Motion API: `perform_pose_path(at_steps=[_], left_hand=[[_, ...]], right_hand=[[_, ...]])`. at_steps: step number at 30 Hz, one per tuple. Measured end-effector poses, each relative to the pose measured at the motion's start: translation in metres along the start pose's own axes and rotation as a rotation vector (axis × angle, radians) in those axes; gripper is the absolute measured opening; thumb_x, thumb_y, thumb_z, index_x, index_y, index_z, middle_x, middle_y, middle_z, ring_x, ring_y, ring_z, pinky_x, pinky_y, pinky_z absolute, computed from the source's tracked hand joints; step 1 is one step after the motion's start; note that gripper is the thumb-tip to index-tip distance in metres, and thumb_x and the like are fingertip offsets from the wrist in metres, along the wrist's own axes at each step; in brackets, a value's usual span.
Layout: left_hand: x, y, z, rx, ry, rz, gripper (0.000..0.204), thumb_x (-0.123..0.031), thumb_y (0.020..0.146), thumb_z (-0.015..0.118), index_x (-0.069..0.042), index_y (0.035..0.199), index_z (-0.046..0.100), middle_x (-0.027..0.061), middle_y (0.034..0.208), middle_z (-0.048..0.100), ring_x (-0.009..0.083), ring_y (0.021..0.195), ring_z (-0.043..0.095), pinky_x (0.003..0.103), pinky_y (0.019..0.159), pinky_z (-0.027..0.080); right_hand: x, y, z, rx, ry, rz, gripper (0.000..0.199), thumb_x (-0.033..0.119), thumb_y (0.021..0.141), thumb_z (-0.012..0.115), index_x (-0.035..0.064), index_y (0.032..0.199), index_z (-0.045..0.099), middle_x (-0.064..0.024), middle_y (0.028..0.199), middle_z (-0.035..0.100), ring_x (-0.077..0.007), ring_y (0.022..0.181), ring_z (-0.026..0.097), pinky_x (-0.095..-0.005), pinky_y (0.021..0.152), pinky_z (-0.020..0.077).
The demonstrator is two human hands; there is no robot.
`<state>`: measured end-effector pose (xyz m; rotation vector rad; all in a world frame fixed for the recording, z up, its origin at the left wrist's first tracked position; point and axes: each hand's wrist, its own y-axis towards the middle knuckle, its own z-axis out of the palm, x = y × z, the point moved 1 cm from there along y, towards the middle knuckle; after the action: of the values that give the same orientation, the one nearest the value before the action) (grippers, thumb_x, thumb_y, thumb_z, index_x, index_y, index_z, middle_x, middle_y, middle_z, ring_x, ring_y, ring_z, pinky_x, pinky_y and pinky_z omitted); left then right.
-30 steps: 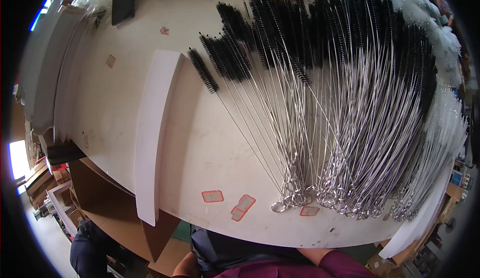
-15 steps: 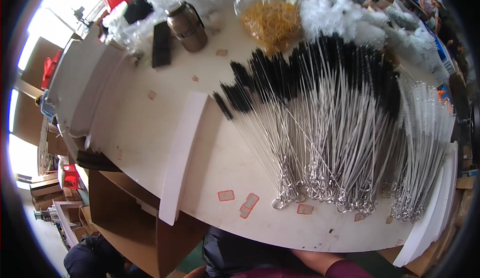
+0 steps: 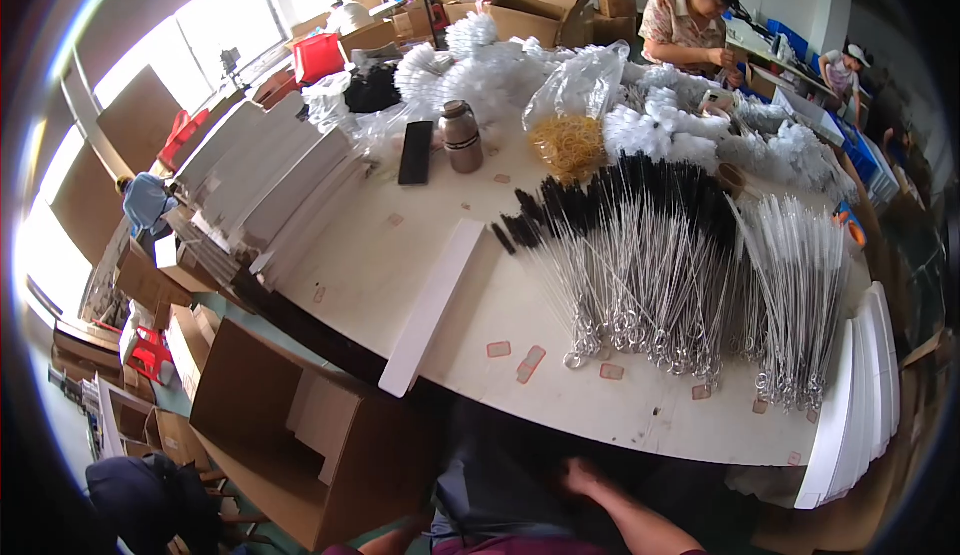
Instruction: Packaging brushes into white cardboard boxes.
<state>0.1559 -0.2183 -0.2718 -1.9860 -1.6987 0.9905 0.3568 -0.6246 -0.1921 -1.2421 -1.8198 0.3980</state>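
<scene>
My right hand (image 3: 580, 477) is low over my lap, below the table's front edge. Its fingers are blurred and in shadow, so I cannot make out their pose or anything in them. Of my left arm only a bit of forearm (image 3: 388, 541) shows at the lower edge; that hand is out of sight. On the white table (image 3: 360, 265), nearest my right hand, lies a wide fan of black-bristled wire brushes (image 3: 665, 255) with their ring ends toward me. White-bristled wire brushes (image 3: 795, 295) lie to their right. A long white box (image 3: 435, 305) sticks out over the front edge.
A phone (image 3: 415, 153), a metal flask (image 3: 461, 137) and a bag of yellow rubber bands (image 3: 567, 145) sit farther back, before heaped white brushes (image 3: 655, 125). Flat white boxes (image 3: 855, 405) stand at the right edge. An open carton (image 3: 300, 435) is at lower left. Another person (image 3: 690, 20) works across the table.
The view has tilted up, so the far side of the room and a person across the table now show. My right hand has come into sight over my lap. The tabletop things look unmoved.
</scene>
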Motion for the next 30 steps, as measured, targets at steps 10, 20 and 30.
perform_pose_path(at_steps=[10,20,30], left_hand=[[-0.012,-0.030,0.004,-0.155,-0.181,-0.084,0.024,-0.029,0.093,0.063,-0.008,0.096,0.073,0.0133,0.092,0.071,0.0262,0.078,0.065,0.045,0.073,0.052],[-0.041,-0.043,-0.078,-0.732,-1.259,-0.407,0.022,-0.018,0.094,0.067,0.003,0.099,0.073,0.0073,0.088,0.072,0.0125,0.079,0.064,0.034,0.069,0.052],[-0.240,-0.042,-0.355,-1.202,-0.489,0.489,0.008,-0.004,0.087,0.075,-0.002,0.094,0.071,0.0141,0.080,0.070,0.0272,0.070,0.071,0.035,0.064,0.055]], right_hand=[[0.091,-0.172,-0.143,-1.131,0.100,-0.741,0.004,0.006,0.089,0.072,0.0056,0.089,0.069,-0.0101,0.084,0.071,-0.0313,0.074,0.070,-0.0397,0.065,0.0554],[0.040,-0.158,-0.188,-1.419,-0.189,-0.266,0.012,0.016,0.090,0.072,0.0067,0.090,0.064,-0.0109,0.085,0.064,-0.0351,0.078,0.063,-0.0461,0.069,0.0505],[0.034,-0.148,-0.187,-1.448,-0.131,-0.198,0.013,0.016,0.086,0.073,0.0093,0.084,0.062,-0.0056,0.079,0.062,-0.0270,0.071,0.063,-0.0417,0.065,0.0507]])
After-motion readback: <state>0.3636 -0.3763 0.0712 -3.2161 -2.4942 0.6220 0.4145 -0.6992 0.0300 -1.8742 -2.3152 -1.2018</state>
